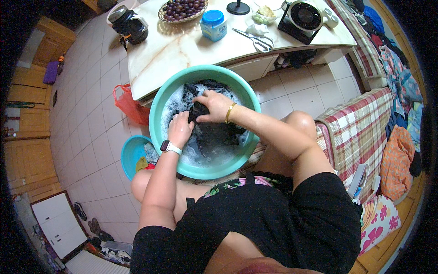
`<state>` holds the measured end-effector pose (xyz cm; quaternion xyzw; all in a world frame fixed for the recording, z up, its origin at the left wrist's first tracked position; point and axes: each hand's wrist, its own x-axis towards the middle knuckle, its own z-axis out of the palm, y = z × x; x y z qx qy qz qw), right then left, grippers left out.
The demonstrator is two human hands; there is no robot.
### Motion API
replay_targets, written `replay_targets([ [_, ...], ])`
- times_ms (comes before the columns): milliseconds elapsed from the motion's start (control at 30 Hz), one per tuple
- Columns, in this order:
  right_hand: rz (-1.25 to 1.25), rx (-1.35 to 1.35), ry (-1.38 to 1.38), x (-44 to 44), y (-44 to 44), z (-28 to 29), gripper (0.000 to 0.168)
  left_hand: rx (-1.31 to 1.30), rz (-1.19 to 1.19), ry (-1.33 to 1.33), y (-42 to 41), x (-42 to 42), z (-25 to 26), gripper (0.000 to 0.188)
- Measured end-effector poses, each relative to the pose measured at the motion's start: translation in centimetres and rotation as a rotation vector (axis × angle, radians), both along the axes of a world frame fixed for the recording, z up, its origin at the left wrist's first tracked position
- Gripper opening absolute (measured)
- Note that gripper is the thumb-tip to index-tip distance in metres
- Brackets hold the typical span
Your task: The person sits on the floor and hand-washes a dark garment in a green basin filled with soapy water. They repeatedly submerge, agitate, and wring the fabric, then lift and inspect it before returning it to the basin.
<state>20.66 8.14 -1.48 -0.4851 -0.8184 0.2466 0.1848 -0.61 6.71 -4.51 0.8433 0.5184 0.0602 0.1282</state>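
A large green plastic basin (205, 174) stands in front of me, with soapy water and dark wet cloth (219, 135) in it. Inside its left half, my left hand (180, 128), with a white-strapped watch at the wrist, lies on the dark cloth; its fingertips touch a bunched part. My right hand (215, 107), a gold bangle at its wrist, grips the same bunch between thumb and fingers, just right of the left hand. White suds (174, 99) float along the basin's left side. Part of the cloth is hidden under the hands and water.
A marble-topped table (154, 58) borders the basin's far side, bearing a blue-lidded tub (214, 25), scissors (256, 40), a fruit basket (183, 20) and a black jug (131, 27). A blue basin (128, 157) with cloths and a red plastic bag (130, 106) are at left; a plaid-covered sofa (356, 120) is at right.
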Motion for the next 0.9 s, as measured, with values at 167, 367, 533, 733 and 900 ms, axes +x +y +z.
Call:
replay_targets([
  [167, -0.062, -0.041, -0.245, -0.9, -1.5, -4.3, 0.059, 0.051, 0.093, 0.001, 0.4, 0.9, -2.6, 0.028],
  [367, -0.123, -0.286, -0.277, -1.3, 0.4, -8.2, 0.052, -0.08, 0.164, 0.07, 1.3, 1.1, -4.5, 0.022],
  [533, -0.35, -0.633, -0.239, -2.3, 2.4, -9.0, 0.052, -0.278, 0.418, -0.296, 2.7, 0.2, -6.1, 0.03],
  [733, -0.444, -0.211, 0.373, -5.2, -1.0, -3.6, 0.043, -0.794, 0.839, -1.537, 1.8, 2.4, -1.6, 0.061],
  [900, -0.241, 0.062, 0.452, -7.2, -4.4, 1.9, 0.036, -1.228, 0.596, -1.853, 2.4, 0.1, -2.4, 0.051],
])
